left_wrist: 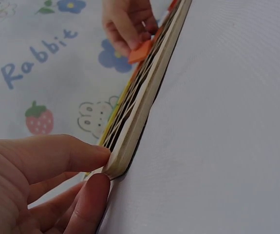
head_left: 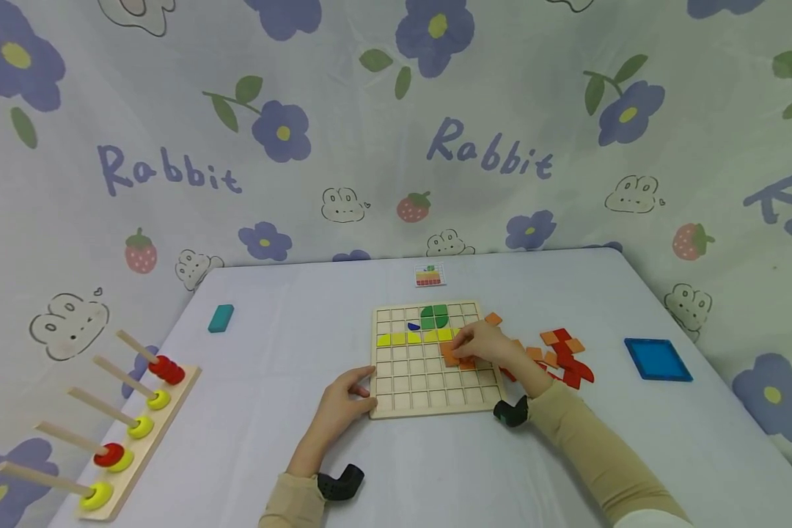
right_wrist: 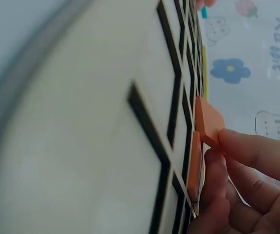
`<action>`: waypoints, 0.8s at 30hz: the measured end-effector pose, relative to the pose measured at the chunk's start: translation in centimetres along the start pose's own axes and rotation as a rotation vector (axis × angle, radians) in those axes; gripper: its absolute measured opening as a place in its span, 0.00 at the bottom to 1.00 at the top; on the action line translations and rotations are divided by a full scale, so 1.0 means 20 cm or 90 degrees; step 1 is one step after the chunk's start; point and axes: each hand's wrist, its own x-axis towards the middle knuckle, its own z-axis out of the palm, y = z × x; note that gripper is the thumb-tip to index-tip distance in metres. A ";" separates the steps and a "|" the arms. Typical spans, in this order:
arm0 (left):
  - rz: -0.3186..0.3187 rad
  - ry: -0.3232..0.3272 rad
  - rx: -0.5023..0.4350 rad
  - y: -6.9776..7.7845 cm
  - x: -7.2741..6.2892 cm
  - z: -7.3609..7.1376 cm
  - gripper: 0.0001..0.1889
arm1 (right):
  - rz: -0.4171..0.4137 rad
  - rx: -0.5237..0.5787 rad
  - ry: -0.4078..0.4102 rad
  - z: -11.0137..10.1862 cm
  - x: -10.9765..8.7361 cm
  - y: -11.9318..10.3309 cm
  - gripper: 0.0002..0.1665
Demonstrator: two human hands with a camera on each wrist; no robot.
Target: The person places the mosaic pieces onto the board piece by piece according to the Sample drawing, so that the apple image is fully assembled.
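A wooden grid board (head_left: 409,383) lies on the white table, with a row of yellow tiles (head_left: 396,339), green quarter-round pieces (head_left: 434,317) and a small blue piece (head_left: 413,326) on it. My left hand (head_left: 345,400) holds the board's left edge, and in the left wrist view its fingers meet around a corner. Above the board, my right hand (head_left: 491,343) pinches a square orange tile (right_wrist: 210,122) between thumb and fingers, tilted off the grid. Another orange tile (right_wrist: 194,165) sits in the grid just beside it, partly covered by the fingers.
Loose orange and red pieces (head_left: 570,367) are scattered right of the board. Farther right is a blue tray (head_left: 658,359). A pattern card (head_left: 429,275) stands behind the board, a teal block (head_left: 221,318) lies at left, and a peg stand with rings (head_left: 138,455) is front left.
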 end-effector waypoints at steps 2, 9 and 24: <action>0.000 0.000 0.000 0.00 0.00 0.00 0.28 | -0.008 -0.059 0.012 0.01 0.00 -0.01 0.05; 0.000 0.000 0.000 0.00 0.01 0.00 0.28 | -0.025 -0.102 0.029 0.03 -0.01 -0.03 0.04; -0.002 0.003 0.009 -0.01 0.01 0.00 0.28 | -0.045 -0.036 0.053 -0.03 0.00 0.00 0.06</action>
